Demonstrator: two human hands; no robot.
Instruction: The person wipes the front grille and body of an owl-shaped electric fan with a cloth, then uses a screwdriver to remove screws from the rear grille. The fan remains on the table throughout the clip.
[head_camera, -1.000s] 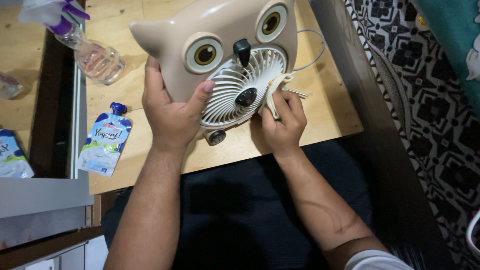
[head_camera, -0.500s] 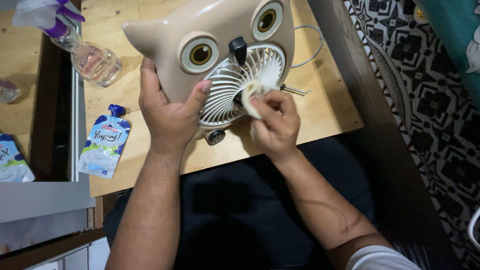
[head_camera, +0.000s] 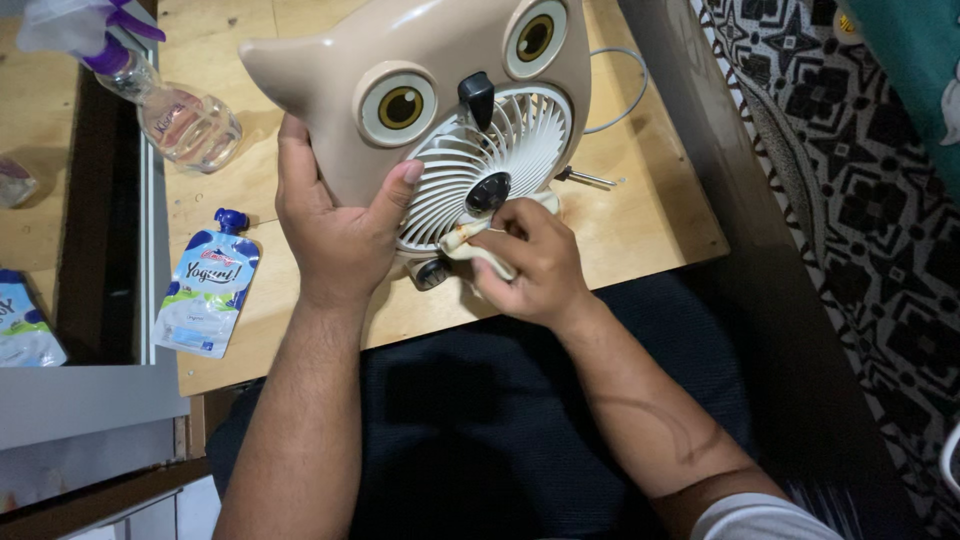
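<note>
The left hand (head_camera: 335, 235) is wrapped around the left side of the owl-shaped fan (head_camera: 420, 100), fingers curled behind the beige body, thumb pressed flat on the front just beside the white grille (head_camera: 500, 150). That is a firm grasp, and it props the fan tilted up off the tabletop (head_camera: 640, 225).

The right hand (head_camera: 530, 265) is closed around a small folded cloth (head_camera: 470, 240), pinching it between thumb and fingers. The cloth's tip touches the lower edge of the grille, just below the dark hub (head_camera: 488, 192) at its centre and right above the dark knob (head_camera: 432, 272) at the fan's base. So the fan sits between both hands, left hand on its left flank, right hand at its near lower edge.

Just right of the right hand, a thin metal rod (head_camera: 585, 179) lies on the tabletop, and a pale cord (head_camera: 625, 95) loops out behind the fan. Over on the left, a blue-capped pouch (head_camera: 208, 285) lies flat, well apart from the hands. Farther off, a clear spray bottle (head_camera: 165, 100) with a purple trigger lies on its side.
</note>
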